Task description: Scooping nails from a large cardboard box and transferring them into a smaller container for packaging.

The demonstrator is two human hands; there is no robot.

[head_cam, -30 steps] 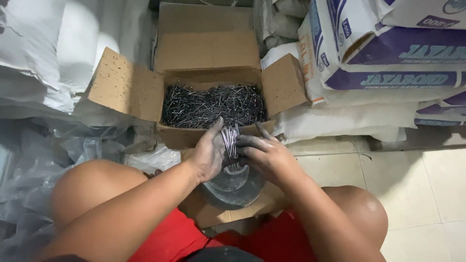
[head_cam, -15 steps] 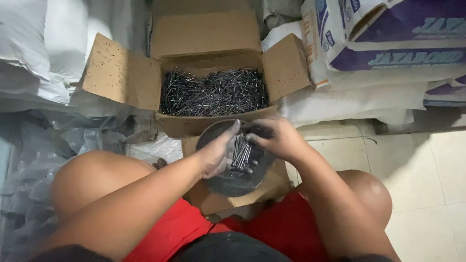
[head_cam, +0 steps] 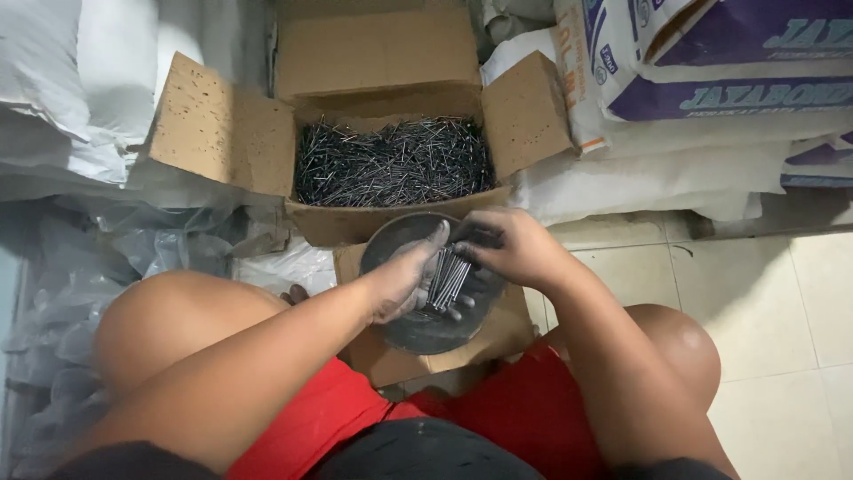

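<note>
Both hands meet over a round grey metal bowl [head_cam: 426, 331] that sits on a flat piece of cardboard [head_cam: 498, 333] between the person's bare knees. The left hand [head_cam: 404, 280], dusted grey, has its grip closed around a bundle of dark nails [head_cam: 447, 280], fingers curled against the bundle's 9 o'clock side. The right hand [head_cam: 508, 249] pinches the top of the same bundle from 1 o'clock, so the nails stand tilted just above the bowl's middle. At 12 o'clock from the bowl, touching its far rim, is an open cardboard box [head_cam: 222, 124] filled with loose nails. White sacks [head_cam: 640, 178] lie at 2 o'clock, crumpled clear plastic [head_cam: 107, 258] at 9 o'clock, and pale floor tiles [head_cam: 782, 302] at 3 o'clock.
</note>
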